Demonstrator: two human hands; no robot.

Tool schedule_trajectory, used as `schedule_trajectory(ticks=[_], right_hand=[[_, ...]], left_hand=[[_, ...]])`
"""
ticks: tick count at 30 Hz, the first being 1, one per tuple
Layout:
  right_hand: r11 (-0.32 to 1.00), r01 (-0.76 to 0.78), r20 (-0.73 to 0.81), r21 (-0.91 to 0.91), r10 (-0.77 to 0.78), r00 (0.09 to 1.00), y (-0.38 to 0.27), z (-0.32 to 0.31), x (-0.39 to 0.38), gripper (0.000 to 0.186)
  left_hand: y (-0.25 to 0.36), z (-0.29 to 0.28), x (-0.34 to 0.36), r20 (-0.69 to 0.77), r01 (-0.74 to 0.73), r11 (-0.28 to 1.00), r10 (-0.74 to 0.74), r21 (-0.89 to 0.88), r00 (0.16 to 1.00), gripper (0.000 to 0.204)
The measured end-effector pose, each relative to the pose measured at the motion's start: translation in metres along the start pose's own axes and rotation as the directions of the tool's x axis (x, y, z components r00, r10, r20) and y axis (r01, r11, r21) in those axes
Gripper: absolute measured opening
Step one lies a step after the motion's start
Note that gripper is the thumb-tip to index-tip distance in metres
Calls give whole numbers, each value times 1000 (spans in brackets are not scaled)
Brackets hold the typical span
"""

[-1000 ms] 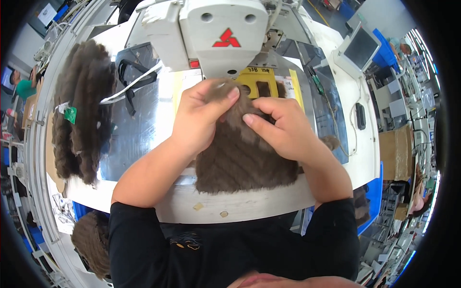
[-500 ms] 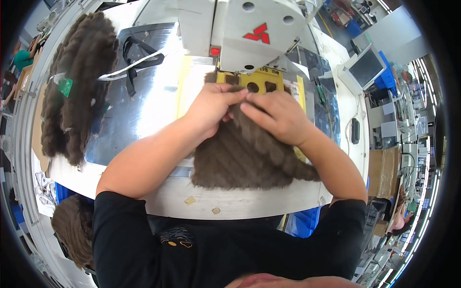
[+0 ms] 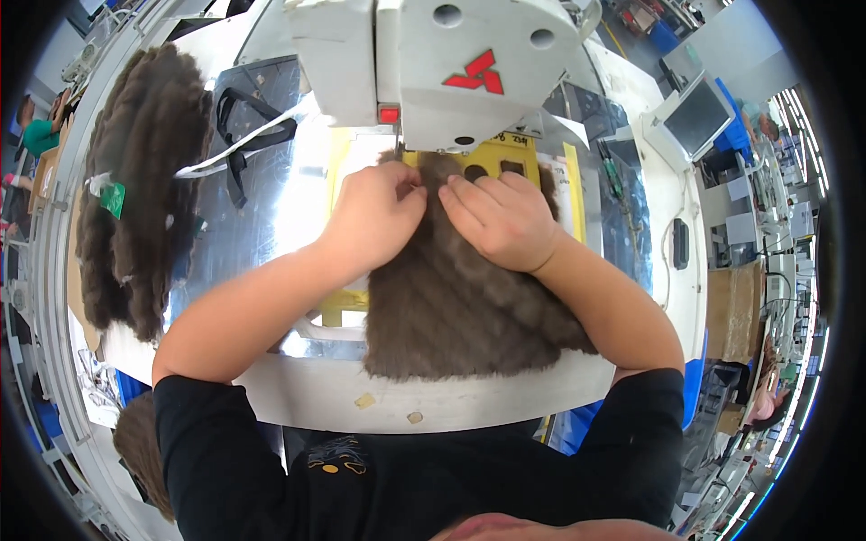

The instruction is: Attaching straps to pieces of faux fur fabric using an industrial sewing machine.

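A brown fur piece [image 3: 469, 316] lies in front of a white sewing machine head [image 3: 487, 99], spread over a yellow template [image 3: 547, 171] with cut-out holes. My left hand [image 3: 379, 216] is closed at the fur's upper left edge, its fingertips curled in and partly hidden. On the fur's upper right part, my right hand [image 3: 505, 221] is closed too, fingers bent and pressed into the pile. A narrow strip of fur runs up between the hands toward the underside of the machine head.
Several long brown fur pieces [image 3: 144, 180] lie at the left, with a green tag [image 3: 113, 199] on them. Black and white straps [image 3: 239, 149] rest on the shiny metal plate [image 3: 257, 203]. At the right stand a screen [image 3: 696, 115] and a green-handled tool [image 3: 613, 176].
My hands have moved apart from their meeting point; the left shifted left and down, the right slightly down. Fur now shows between them. The view has shifted slightly.
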State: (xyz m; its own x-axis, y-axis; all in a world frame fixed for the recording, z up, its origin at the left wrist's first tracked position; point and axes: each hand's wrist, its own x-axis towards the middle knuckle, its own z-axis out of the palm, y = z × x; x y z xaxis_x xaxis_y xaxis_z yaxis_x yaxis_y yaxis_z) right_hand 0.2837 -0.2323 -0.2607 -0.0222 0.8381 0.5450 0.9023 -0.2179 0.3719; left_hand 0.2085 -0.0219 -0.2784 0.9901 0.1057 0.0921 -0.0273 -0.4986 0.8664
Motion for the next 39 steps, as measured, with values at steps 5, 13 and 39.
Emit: schedule_trajectory(ticks=[5,13,39], right_hand=[[996,-85,114,-34,88,990,-13,7,9,16],[946,-309,264,100,274,925,-18,6,8,20],[899,-406,425,167,306,852,-7,13,19,9]], left_hand=[[11,-9,-12,105,-229,897,205,378,973,37],[4,-14,-10,300,-486,745,386,456,873,60],[1,-1,-13,209,-717,343,801,608,560,33]])
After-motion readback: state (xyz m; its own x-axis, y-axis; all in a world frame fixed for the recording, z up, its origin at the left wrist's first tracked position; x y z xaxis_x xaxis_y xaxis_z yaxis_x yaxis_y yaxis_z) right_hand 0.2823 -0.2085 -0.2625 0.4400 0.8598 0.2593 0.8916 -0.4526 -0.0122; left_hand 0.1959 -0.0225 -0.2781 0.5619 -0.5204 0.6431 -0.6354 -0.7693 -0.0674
